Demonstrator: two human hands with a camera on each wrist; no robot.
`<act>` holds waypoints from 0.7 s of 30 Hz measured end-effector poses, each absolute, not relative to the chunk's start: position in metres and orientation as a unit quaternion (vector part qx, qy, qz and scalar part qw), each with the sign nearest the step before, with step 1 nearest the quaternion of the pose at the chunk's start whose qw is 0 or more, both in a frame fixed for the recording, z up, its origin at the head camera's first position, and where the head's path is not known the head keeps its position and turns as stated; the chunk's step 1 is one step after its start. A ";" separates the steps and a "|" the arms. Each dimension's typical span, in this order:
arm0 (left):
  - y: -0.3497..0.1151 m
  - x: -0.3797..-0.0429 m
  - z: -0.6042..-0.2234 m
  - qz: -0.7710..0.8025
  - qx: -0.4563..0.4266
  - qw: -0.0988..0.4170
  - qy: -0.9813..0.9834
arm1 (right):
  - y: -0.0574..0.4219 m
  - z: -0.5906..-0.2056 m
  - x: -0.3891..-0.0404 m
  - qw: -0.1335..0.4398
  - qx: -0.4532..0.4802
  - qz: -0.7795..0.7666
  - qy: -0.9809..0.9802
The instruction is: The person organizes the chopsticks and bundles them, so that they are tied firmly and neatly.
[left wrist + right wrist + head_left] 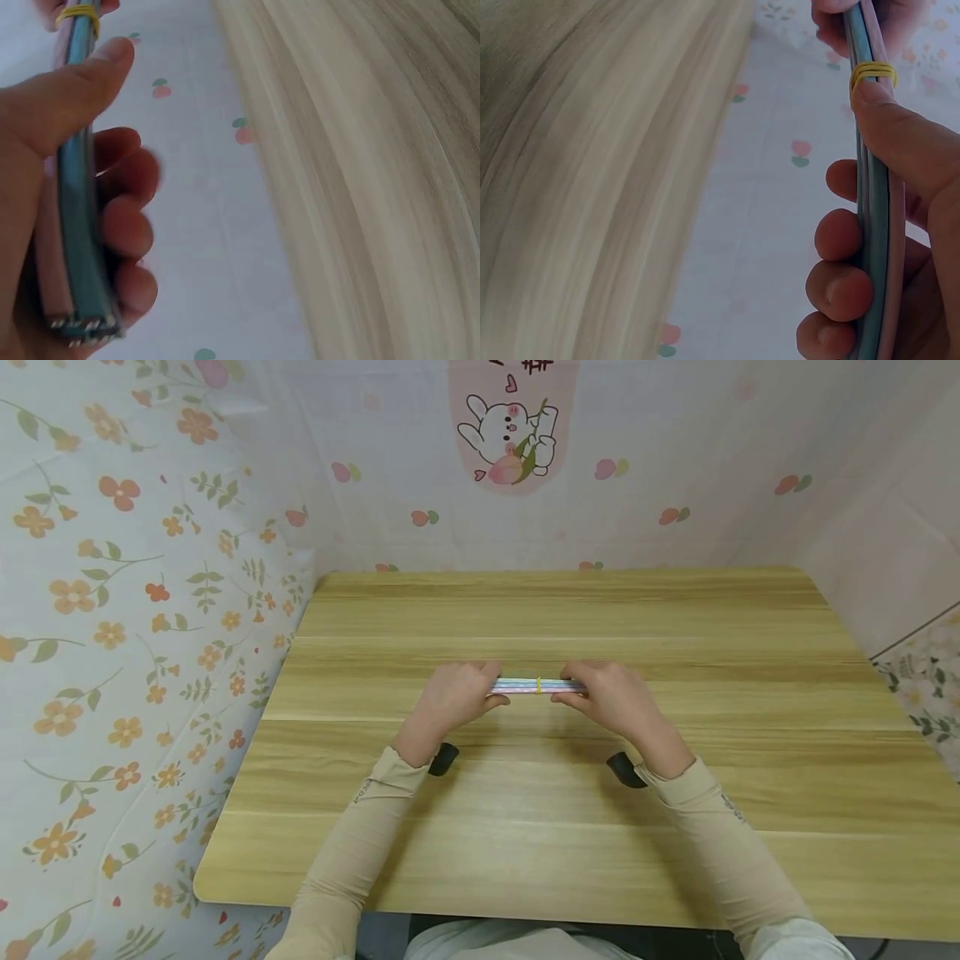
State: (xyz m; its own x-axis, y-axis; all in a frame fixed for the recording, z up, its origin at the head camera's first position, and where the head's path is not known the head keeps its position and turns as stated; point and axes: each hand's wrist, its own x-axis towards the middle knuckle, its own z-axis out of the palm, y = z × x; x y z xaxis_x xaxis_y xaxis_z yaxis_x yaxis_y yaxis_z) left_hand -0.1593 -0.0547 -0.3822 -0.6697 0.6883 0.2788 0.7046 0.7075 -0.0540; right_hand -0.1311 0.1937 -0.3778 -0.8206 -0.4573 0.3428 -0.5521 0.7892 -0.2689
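Note:
A bundle of slim pastel strips [517, 686], pink and blue, is held level between my two hands over the middle of the table. A yellow rubber band [537, 686] wraps its middle. My left hand [459, 696] grips one end, fingers curled round the strips [75, 202]; several small shiny bits show at their ends in the left wrist view. The other end is gripped by my right hand [618, 695]. In the right wrist view, that thumb [892, 124] lies along the bundle, its tip at the rubber band [874, 70]. What the strips are, I cannot tell.
The wood-grain table [570, 852] spreads under both arms. A white cloth with a rabbit print [507, 431] hangs behind its far edge, and a flowered cloth [97, 685] hangs along the left. Black pieces [444, 759] stick out below both wrists.

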 end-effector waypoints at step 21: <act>-0.055 -0.168 -0.399 -0.120 -0.404 0.092 -0.902 | 0.204 -0.401 -0.141 0.085 0.255 0.199 -0.943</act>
